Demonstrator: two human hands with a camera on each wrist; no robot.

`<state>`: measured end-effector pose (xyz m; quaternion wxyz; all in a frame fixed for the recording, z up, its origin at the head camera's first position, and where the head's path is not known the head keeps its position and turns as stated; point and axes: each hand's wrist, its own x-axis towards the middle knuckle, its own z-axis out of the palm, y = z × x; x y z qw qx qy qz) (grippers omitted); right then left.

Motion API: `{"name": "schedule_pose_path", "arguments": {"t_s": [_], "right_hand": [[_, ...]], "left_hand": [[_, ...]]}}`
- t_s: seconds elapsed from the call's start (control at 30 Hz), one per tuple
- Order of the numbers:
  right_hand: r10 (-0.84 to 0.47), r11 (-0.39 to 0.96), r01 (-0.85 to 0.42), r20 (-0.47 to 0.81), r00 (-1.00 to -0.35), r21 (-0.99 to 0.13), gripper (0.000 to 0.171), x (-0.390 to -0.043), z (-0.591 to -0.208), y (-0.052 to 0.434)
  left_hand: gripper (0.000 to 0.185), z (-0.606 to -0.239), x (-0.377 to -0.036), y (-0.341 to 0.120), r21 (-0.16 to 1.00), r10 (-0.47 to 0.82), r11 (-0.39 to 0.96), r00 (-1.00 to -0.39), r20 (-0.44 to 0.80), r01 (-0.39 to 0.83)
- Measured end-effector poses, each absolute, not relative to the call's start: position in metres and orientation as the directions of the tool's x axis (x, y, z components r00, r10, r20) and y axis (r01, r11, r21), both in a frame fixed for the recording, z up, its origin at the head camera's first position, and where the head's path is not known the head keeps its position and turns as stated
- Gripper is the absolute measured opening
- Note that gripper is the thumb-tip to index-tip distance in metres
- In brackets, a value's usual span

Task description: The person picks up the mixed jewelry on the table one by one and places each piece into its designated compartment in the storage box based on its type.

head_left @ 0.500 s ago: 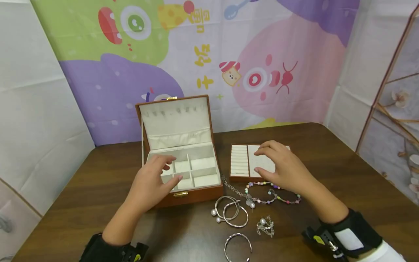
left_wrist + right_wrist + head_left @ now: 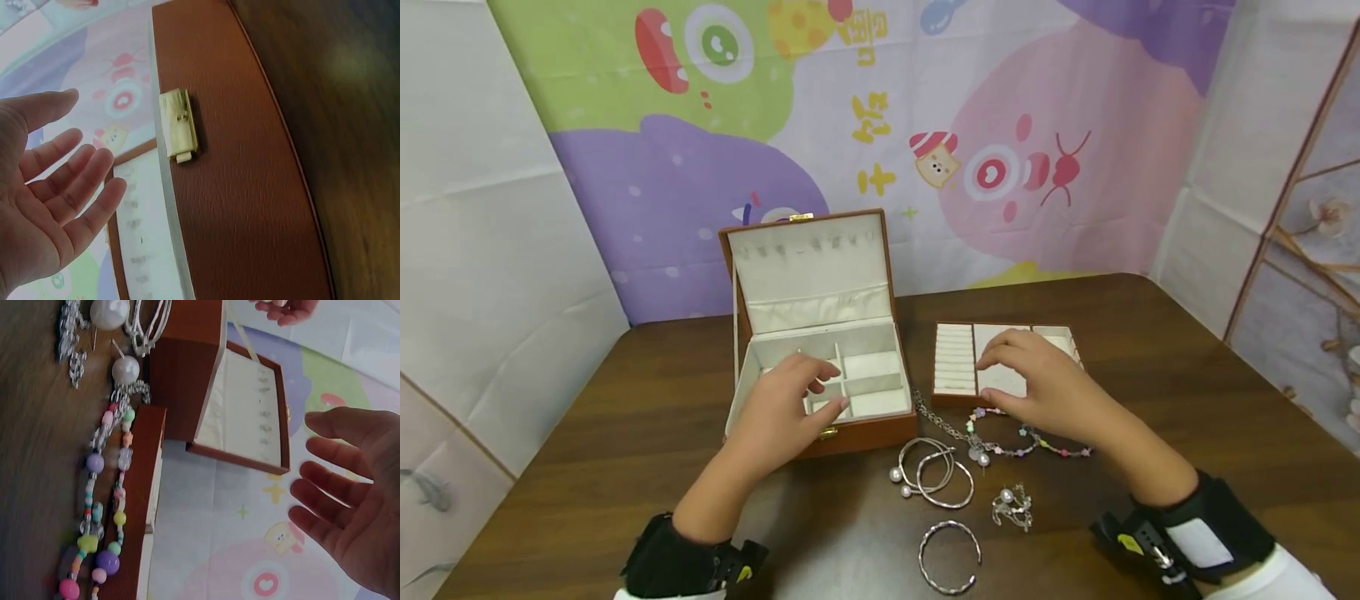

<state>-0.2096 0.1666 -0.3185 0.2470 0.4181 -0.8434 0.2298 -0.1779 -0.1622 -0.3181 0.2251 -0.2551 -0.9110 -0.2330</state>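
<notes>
A brown jewelry box with a cream lining and several compartments stands with its lid raised. Over its front left part hovers my left hand, fingers relaxed and holding nothing; in the left wrist view it is beside the gold clasp. My right hand is held above a brown-edged tray with ring rolls, its fingers loosely bent and nothing between them. Beneath that hand lie colourful beaded bracelets, partly hidden by it. Beside them is a silver chain necklace with a pearl.
Silver bangles with pearls lie in front of the box. Nearer the front edge is a twisted open bangle, with a small heap of silver jewelry to its right. A cartoon cloth hangs behind the wooden table.
My left hand has shifted right and slightly up over the box. The right hand has moved a little left relative to the tray. The whole head view has also shifted slightly.
</notes>
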Motion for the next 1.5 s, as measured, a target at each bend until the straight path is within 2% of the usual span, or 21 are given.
{"name": "schedule_pose_path", "arguments": {"t_s": [0.17, 0.43, 0.63, 0.8, 1.07, 1.3, 1.5], "right_hand": [[-0.666, 0.488, -0.849, 0.542, -0.512, -0.202, 0.023, -0.206, -0.321, 0.159], [-0.673, 0.503, -0.840, 0.518, -0.528, -0.202, 0.023, -0.203, -0.320, 0.159], [-0.663, 0.514, -0.829, 0.513, -0.546, -0.218, 0.022, -0.203, -0.319, 0.161], [-0.658, 0.519, -0.830, 0.523, -0.542, -0.207, 0.022, -0.203, -0.318, 0.163], [-0.657, 0.525, -0.825, 0.518, -0.548, -0.208, 0.021, -0.204, -0.313, 0.167], [-0.652, 0.492, -0.845, 0.555, -0.517, -0.209, 0.024, -0.203, -0.308, 0.171], [-0.644, 0.456, -0.866, 0.595, -0.481, -0.206, 0.034, -0.203, -0.306, 0.174]], "left_hand": [[0.023, -0.322, -0.173, -0.150, 0.290, 0.458, 0.721, -0.747, 0.483, 0.629], [0.017, -0.326, -0.175, -0.123, 0.240, 0.641, 0.617, -0.655, 0.399, 0.750], [0.015, -0.327, -0.178, -0.099, 0.246, 0.762, 0.556, -0.605, 0.232, 0.794], [0.014, -0.330, -0.179, -0.083, 0.243, 0.793, 0.563, -0.599, 0.111, 0.790], [0.012, -0.337, -0.177, -0.073, 0.151, 0.825, 0.562, -0.564, -0.032, 0.813], [0.010, -0.342, -0.175, -0.072, 0.144, 0.848, 0.530, -0.528, -0.051, 0.836], [0.014, -0.342, -0.174, -0.071, 0.176, 0.828, 0.561, -0.553, -0.095, 0.809]]}}
